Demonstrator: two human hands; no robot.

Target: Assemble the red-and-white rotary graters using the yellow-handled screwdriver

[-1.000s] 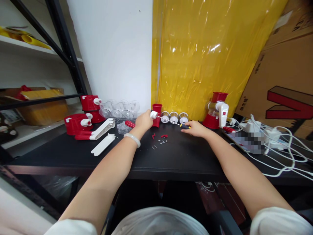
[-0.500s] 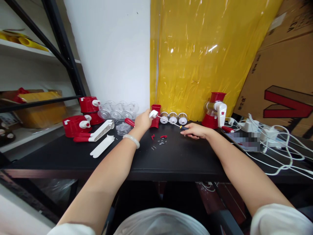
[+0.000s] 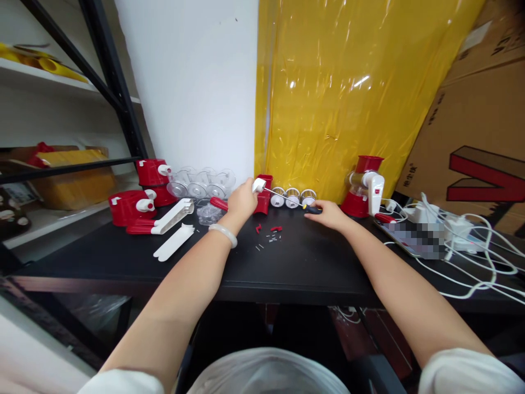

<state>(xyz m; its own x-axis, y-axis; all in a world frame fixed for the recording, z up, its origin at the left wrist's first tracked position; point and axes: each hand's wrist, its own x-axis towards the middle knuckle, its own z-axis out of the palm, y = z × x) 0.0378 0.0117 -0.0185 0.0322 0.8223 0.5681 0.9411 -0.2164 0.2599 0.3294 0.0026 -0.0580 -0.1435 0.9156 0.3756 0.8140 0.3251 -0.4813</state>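
My left hand [image 3: 241,201] is closed around a crank handle [image 3: 258,185]. Its white end pokes out past my fingers on the right, and its red grip shows on the left. In my right hand [image 3: 329,214] is a screwdriver [image 3: 313,209] with a dark and yellow handle, fingers wrapped round it. The long shaft runs left and its tip meets the white end; the exact contact is too small to see. Below, on the black table, lie small red plastic pieces [image 3: 276,229] and several loose screws [image 3: 272,238].
Behind my hands stand a red hopper part [image 3: 264,203] and metal grater drums [image 3: 292,198]. Left are red bases [image 3: 125,210], clear plastic parts [image 3: 197,189], an open white handle [image 3: 176,216] and a white cover [image 3: 174,243]. Right are an assembled grater [image 3: 363,189], a phone [image 3: 418,241] and cables [image 3: 484,279].
My right-hand fingers have shifted their grip on the screwdriver handle, baring more of it. The tip stays at the crank handle's white end. The whole view has shifted slightly.
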